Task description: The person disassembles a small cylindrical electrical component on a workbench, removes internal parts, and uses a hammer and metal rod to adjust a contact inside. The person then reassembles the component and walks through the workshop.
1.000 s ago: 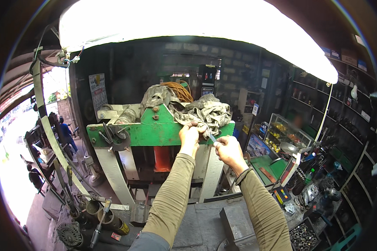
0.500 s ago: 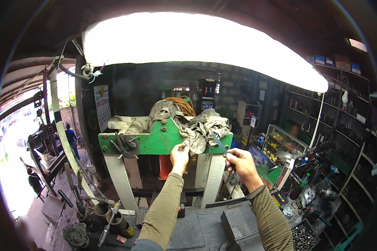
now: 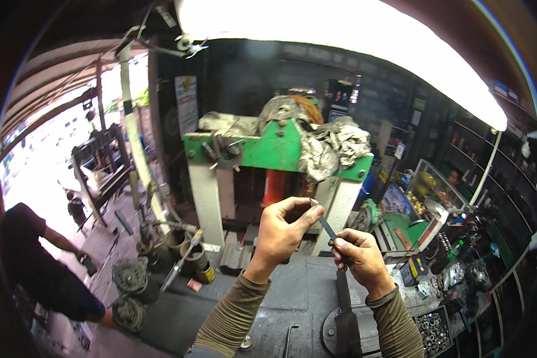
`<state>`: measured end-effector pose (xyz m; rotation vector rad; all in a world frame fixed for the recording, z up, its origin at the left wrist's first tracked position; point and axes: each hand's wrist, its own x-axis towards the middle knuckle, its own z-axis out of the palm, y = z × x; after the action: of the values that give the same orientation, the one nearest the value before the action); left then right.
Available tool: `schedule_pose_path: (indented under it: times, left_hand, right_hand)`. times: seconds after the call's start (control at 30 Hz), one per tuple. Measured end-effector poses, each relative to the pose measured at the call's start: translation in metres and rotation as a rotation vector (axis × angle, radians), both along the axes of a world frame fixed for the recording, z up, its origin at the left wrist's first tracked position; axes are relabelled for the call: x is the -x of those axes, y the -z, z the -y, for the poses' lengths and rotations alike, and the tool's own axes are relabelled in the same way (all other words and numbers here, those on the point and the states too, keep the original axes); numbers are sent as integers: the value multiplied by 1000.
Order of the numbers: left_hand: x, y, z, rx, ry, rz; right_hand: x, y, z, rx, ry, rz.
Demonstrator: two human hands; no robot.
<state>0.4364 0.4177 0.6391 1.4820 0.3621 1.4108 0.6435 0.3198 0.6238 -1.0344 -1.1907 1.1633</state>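
Note:
A thin, flat, dark grey metal blade (image 3: 326, 227) slants between my hands above the grey bench. My right hand (image 3: 359, 258) is closed on its lower end, thumb pressed flat over it; the part inside the fingers is hidden. At the upper, narrower end my left hand (image 3: 286, 230) pinches, thumb and bent forefinger against the tip. Behind them stands a green and white press frame (image 3: 271, 149). A crumpled, stained grey cloth (image 3: 325, 152) hangs over its green crossbeam, apart from my hands.
The grey bench top (image 3: 238, 310) bears a vise (image 3: 346, 322), a hex key (image 3: 290, 340) and cylinders (image 3: 195, 265). Alternator housings (image 3: 130, 275) lie at its left edge, with a co-worker (image 3: 39, 262) in dark clothes beside them. A tray of nuts (image 3: 434, 331) sits at the right.
My left hand has left the cloth and come to the blade's tip. The blade, in my right hand, has come away from the press. My view has turned, and a co-worker shows at left.

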Motion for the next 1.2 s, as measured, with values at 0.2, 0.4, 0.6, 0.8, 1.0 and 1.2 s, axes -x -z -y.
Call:
schedule_pose_path:
  times: [0.2, 0.4, 0.6, 0.8, 1.0, 1.2]
  left_hand:
    - [39, 12, 28, 82, -250, -55]
    - [90, 50, 56, -2, -428, -30]
    - [108, 146, 117, 455, 257, 82]
    - [132, 235, 155, 643, 589, -100]
    - [165, 238, 147, 897, 420, -562]
    - [145, 212, 155, 749, 617, -705]
  right_hand:
    - [29, 6, 5, -37, -74, 150]
    - [46, 10, 28, 80, -188, 261]
    - [81, 97, 94, 266, -306, -284]
    - [159, 219, 169, 554, -225, -714]
    - [160, 339, 181, 338, 679, 965]
    - [162, 386, 151, 481, 664, 1156]
